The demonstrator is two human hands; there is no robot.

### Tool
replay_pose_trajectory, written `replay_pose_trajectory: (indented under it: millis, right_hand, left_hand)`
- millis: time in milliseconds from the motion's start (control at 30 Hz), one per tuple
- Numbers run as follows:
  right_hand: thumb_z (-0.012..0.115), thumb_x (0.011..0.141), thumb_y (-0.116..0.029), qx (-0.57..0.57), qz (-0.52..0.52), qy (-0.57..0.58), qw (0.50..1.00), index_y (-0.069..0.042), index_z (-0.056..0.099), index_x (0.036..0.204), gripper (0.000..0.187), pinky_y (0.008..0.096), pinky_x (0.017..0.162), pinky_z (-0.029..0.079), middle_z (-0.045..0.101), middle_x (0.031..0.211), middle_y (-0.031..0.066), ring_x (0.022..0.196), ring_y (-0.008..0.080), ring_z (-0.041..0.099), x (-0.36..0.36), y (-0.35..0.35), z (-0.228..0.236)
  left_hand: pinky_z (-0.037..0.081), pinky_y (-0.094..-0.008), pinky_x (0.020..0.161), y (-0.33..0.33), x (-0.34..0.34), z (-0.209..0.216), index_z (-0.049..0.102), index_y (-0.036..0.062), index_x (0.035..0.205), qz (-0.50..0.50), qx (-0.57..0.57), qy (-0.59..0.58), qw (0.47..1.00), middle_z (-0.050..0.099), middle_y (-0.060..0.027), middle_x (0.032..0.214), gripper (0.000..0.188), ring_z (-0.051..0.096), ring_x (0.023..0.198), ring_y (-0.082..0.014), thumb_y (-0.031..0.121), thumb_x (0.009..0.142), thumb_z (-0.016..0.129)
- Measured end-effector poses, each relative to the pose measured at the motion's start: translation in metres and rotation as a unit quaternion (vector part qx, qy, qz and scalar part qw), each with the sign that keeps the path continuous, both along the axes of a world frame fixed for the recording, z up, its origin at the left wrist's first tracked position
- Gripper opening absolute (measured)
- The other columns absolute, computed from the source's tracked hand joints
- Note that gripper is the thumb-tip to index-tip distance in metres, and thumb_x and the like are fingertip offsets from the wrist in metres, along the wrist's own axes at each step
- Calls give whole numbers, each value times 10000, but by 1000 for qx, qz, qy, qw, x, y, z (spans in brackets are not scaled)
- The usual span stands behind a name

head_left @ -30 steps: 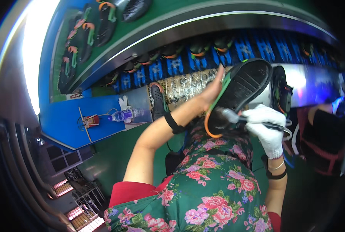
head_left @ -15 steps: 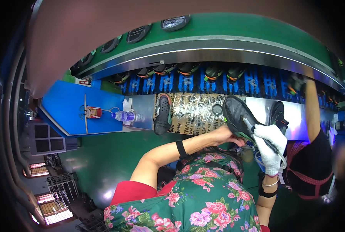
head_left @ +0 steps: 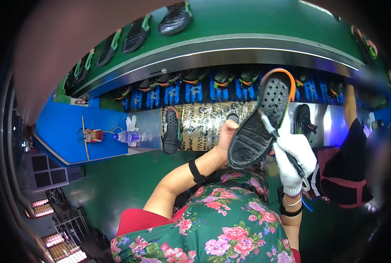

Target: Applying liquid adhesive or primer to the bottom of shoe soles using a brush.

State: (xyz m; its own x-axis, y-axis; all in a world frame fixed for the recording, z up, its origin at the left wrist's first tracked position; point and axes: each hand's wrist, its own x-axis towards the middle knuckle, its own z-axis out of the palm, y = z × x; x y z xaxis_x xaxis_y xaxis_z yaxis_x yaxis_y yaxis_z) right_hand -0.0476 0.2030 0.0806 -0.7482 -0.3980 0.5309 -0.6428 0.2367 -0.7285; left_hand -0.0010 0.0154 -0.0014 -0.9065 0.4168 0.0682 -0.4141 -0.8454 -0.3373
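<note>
My bare left hand (head_left: pixel 227 136) is closed on the left edge of a black shoe sole (head_left: pixel 253 138), held up in front of me. Its inner face shows, with small holes towards the orange-rimmed end and a wet-looking shine on the lower half. In a white knit glove, my right hand (head_left: pixel 295 161) grips a slim brush (head_left: pixel 271 128) with a pale tip. A thin tube loops by that wrist. The brush tip lies over the sole's right side, near its middle; whether it touches is unclear. Another sole (head_left: pixel 172 130) lies on the bench at left.
A cardboard-covered bench (head_left: pixel 200 127) runs behind my hands, with a dark shoe piece (head_left: pixel 303 122) at right. Beyond are blue racks (head_left: pixel 197 92) of soles and a green conveyor (head_left: pixel 230 26). A bottle (head_left: pixel 127 136) stands left. A co-worker's arm (head_left: pixel 349 105) reaches in at right.
The sole has been turned over from its dark underside to its holed inner face and tipped upright. My left hand has moved up onto its edge; the brush now lies over the inner face.
</note>
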Motion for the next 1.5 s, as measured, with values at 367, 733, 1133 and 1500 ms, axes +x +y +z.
replay_pose_trajectory:
  millis: [367, 733, 1133, 1500]
  right_hand:
    - [771, 784, -29, 73, 31, 121, 990, -90, 770, 1139, 360, 365, 863, 560, 754, 1140, 109, 1003, 248, 726, -16, 0, 22]
    - [749, 776, -27, 116, 2, 92, 989, -122, 781, 1105, 344, 394, 852, 568, 759, 1106, 124, 936, 279, 729, -3, -9, 1]
    - [745, 828, -43, 47, 26, 117, 992, -63, 768, 1116, 289, 369, 842, 575, 746, 1139, 138, 971, 259, 710, -12, -5, 2]
    - [790, 741, 11, -51, 19, 12, 998, -42, 774, 967, 233, 360, 791, 568, 767, 1015, 140, 848, 258, 727, -12, -11, -1]
  left_hand:
    - [312, -585, 1202, 18, 10, -2, 302, 87, 1589, -9, -379, -85, 922, 365, -195, 1604, 947, 408, 1444, -398, 760, 936, 435]
    - [424, -541, 1144, 29, 16, -41, 455, 108, 1497, 23, -246, 2, 969, 559, -166, 1451, 699, 557, 1327, -340, 592, 996, 510]
    - [440, -521, 1131, 30, -6, -23, 501, 104, 1465, 2, -302, -124, 945, 573, -171, 1435, 730, 581, 1298, -330, 656, 990, 466]
    - [404, -564, 1150, 21, -26, -32, 259, 133, 1606, 70, -241, 33, 968, 410, -97, 1585, 908, 491, 1380, -352, 759, 959, 377]
